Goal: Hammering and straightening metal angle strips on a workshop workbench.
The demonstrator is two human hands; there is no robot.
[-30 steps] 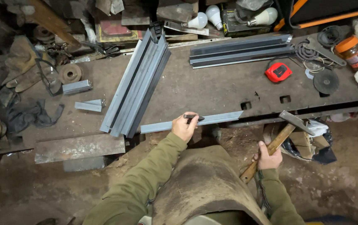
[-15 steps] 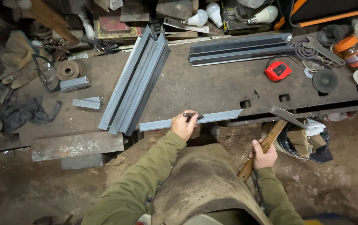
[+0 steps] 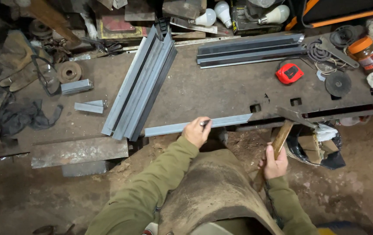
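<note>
My left hand rests on a long flat steel strip lying along the front edge of the metal workbench, and it pinches a small dark punch-like tool against the strip. Below the bench edge, to the right, my right hand grips the wooden handle of a hammer. The hammer's dark head points up and left, level with the bench edge.
A bundle of steel angle bars lies diagonally at the left. More bars lie at the back. A red tape measure, grinding disc, orange-lidded jar, light bulbs, short offcuts and gloves surround them.
My right hand has raised the hammer, so its head has come up and left toward the bench edge. My left hand stays on the strip.
</note>
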